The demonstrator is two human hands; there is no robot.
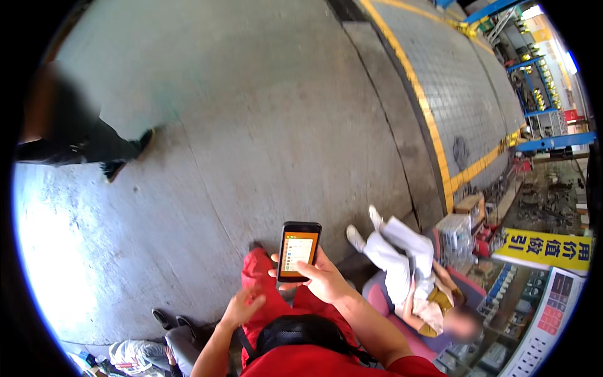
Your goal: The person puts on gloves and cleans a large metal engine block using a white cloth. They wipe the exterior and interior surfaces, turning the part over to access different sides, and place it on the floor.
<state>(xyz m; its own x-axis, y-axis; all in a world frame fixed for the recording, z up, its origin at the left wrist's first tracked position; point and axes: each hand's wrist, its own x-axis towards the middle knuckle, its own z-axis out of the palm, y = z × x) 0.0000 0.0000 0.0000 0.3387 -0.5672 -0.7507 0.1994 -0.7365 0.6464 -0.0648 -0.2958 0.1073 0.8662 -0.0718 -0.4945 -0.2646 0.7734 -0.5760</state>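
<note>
A smartphone [300,245] with a black frame and a lit orange and white screen is upright in front of my body. My right hand [323,279] is closed around it from below and behind, with the thumb lying over the lower part of the screen. Fingertips show along the phone's left edge. My left hand [244,306] hovers to the left of the phone, apart from it, fingers loosely bent and nothing visible in them. Below both hands a black waist bag [298,336] sits across my red clothing.
On my right a person [402,257] in white trousers sits on a pink and purple seat beside a glass display case [502,301]. Another person [151,355] sits at lower left; someone in dark trousers [94,141] stands at far left. A yellow-edged tiled bay [452,81] lies beyond.
</note>
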